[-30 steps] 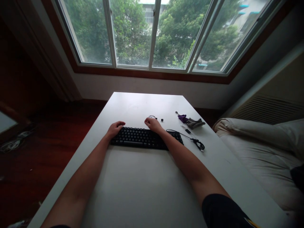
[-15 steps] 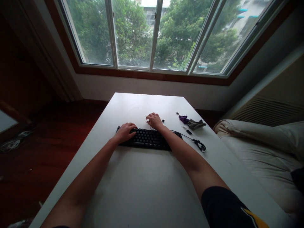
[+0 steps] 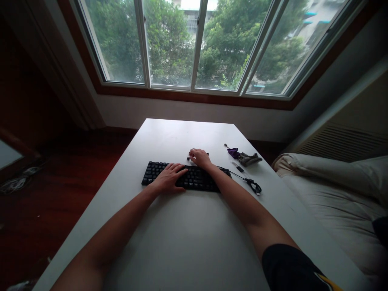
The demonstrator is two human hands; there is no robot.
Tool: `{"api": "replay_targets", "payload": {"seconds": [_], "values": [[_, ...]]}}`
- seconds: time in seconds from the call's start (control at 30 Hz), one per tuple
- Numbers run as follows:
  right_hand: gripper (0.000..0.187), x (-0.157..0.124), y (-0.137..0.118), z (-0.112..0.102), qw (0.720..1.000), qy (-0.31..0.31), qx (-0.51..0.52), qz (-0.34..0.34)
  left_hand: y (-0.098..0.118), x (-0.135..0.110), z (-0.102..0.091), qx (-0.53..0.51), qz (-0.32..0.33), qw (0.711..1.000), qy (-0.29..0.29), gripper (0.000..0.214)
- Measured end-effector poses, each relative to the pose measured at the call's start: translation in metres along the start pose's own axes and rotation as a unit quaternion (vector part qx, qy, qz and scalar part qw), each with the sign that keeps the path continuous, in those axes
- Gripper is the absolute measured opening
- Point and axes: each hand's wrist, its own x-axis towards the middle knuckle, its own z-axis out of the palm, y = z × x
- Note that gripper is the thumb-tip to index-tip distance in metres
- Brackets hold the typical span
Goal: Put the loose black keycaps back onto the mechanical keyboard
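Observation:
A black keyboard (image 3: pixel 198 178) lies on the white table (image 3: pixel 182 234). Across its left-middle part rests my left hand (image 3: pixel 171 177), fingers spread over the keys and thumb at the front edge. Just beyond the keyboard's back edge is my right hand (image 3: pixel 199 157), its fingers curled together. Whatever it may hold is too small to make out. By its fingertips sits a small dark piece (image 3: pixel 188 159) that looks like a keycap. Another small dark piece shows partly behind this hand.
Right of the keyboard lies its coiled black cable (image 3: pixel 254 186). Further back are a small brush (image 3: pixel 239 168) with a black part, a purple cloth (image 3: pixel 233 152) and a grey cloth (image 3: pixel 250 159). A sofa (image 3: pixel 321 198) stands along the table's right side.
My left hand has slid right from the keyboard's left end toward its middle, baring the left keys. My right hand has come slightly nearer, and the small dark piece now shows by its fingertips.

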Motion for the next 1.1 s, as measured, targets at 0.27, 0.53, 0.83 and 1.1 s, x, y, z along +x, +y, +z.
{"api": "replay_targets", "payload": {"seconds": [0.27, 0.53, 0.83, 1.1], "values": [[0.024, 0.004, -0.007, 0.009, 0.997, -0.056, 0.049, 0.006, 0.003, 0.000, 0.003, 0.008, -0.007, 1.000, 0.012, 0.088], [0.019, -0.002, -0.008, 0.003, 0.997, -0.022, 0.060, 0.035, 0.004, -0.002, 0.006, 0.034, -0.014, 0.999, 0.018, 0.083], [0.019, -0.024, -0.002, 0.002, 0.968, 0.133, 0.211, -0.017, 0.015, 0.002, 0.014, 0.084, -0.035, 0.995, 0.028, 0.066], [0.024, -0.032, 0.002, 0.001, 0.962, 0.092, 0.255, -0.031, 0.029, 0.004, 0.025, 0.081, -0.059, 0.994, 0.039, 0.064]]}}
